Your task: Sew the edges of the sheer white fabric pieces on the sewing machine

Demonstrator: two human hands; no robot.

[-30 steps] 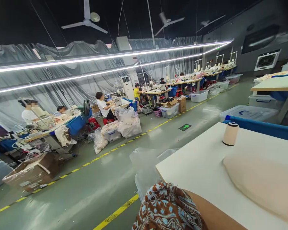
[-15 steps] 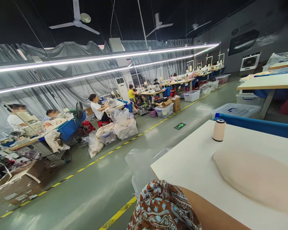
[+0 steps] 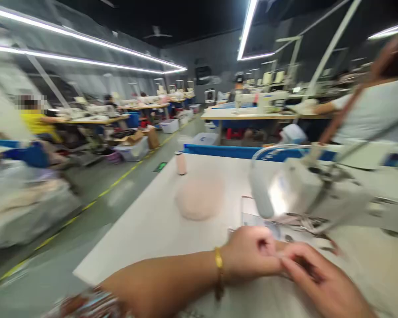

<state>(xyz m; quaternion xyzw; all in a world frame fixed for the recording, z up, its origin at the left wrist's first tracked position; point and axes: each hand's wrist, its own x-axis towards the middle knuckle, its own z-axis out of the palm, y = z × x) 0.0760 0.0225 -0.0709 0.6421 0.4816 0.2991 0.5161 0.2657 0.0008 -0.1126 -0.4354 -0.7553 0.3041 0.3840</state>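
Observation:
My left hand, with a gold bracelet at its wrist, is closed, thumb and fingers bent together in front of the sewing machine. Facing it, my right hand is closed in a pinch, its fingertips meeting those of the left. Motion blur hides what, if anything, is between them. Beyond my left hand a pale beige rounded fabric piece lies on the white table. More beige material spreads beside my right hand.
A pale pink thread cone stands near the table's far left corner. Blue cloth runs along the far edge. At right, a person in white sits by another machine. Left of the table is an aisle with a yellow line.
The view has swung right, bringing the sewing machine and both my hands into sight. Earlier only a patterned sleeve and part of an arm showed, and now the fingertips are together.

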